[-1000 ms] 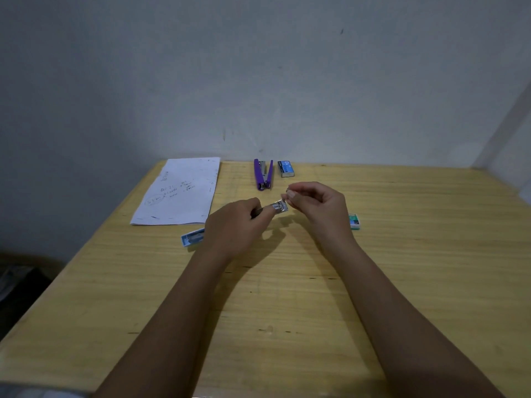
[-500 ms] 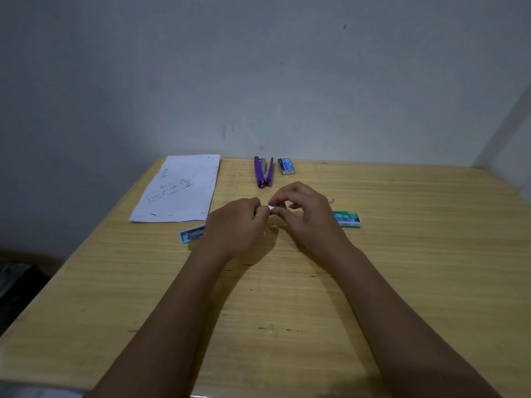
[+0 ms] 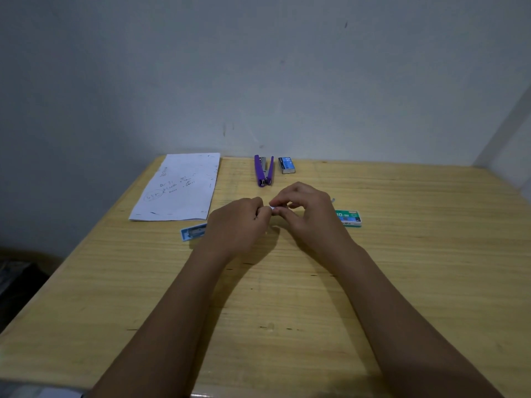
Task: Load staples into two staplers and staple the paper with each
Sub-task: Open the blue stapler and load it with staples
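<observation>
My left hand and my right hand meet over the middle of the table, fingertips pinched together on a small pale strip of staples; only a sliver of it shows between the fingers. A purple stapler lies swung open at the back of the table. A light blue stapler lies open just left of my left hand, which partly hides it. The white paper with handwriting lies at the back left.
A blue staple box sits right of the purple stapler. A green staple box lies beside my right wrist. A tiny loose staple piece rests behind my right hand. The wooden table meets the wall at its far edge.
Both hands have dropped slightly and closed together around the staple strip, which is now nearly hidden. The green box shows more fully beside my right hand.
</observation>
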{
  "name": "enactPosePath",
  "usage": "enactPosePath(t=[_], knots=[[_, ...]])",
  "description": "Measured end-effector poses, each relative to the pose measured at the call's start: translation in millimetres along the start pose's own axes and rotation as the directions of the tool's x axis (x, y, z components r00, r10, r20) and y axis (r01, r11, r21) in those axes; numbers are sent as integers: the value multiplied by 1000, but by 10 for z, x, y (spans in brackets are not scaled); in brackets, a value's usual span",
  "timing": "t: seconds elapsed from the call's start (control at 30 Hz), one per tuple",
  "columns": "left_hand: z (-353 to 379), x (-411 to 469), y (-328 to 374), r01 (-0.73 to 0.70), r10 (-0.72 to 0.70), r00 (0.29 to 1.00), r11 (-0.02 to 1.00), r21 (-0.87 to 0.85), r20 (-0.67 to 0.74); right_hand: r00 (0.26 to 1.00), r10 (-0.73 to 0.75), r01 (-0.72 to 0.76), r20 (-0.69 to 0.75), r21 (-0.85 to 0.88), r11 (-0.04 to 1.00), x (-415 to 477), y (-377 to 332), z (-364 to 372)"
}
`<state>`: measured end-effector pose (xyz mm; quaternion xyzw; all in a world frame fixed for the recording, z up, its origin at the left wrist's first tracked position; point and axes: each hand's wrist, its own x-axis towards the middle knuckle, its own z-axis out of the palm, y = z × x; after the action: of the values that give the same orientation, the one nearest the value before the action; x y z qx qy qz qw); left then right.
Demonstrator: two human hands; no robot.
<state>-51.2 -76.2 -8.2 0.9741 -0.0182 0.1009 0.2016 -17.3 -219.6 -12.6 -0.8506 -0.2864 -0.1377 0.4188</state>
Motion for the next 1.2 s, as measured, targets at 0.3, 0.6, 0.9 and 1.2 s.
enactPosePath(t=[0.3,0.6,0.9,1.2], knots=[[-18,-8,18,3,-4,1000,1000,-30,-10,992,123,-125,19,124,984,-6,-42,-54],[-55,-16,50,16,-19,1000,986,-168,-16,933,348,-352,89,419,837,16,-2,-128],[-113,2,28,-69,103,993,895,-440,55,824,549,-374,-137,597,710,60,96,-277],[-170,-35,132,209,151,904,660,-721,399,833,545,-343,-97,682,646,62,21,-221]])
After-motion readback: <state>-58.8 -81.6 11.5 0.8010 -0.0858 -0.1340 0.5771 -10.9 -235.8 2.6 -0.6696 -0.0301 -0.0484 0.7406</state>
